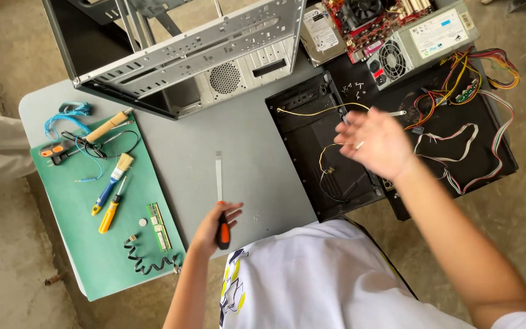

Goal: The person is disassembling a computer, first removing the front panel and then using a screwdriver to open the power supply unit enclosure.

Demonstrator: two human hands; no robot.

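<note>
Screwdriver (221, 213) gripped by left hand (211, 228), right hand (375, 143) fingers spread over one black panel (312, 158), two brushes (114, 152).

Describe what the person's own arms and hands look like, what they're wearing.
Both arms are bare from wrist to upper arm, with no gloves, watch or rings visible on the left hand or right hand. A white short-sleeved shirt with a yellow and dark print covers the torso; one white sleeve edge shows bottom right.
</note>
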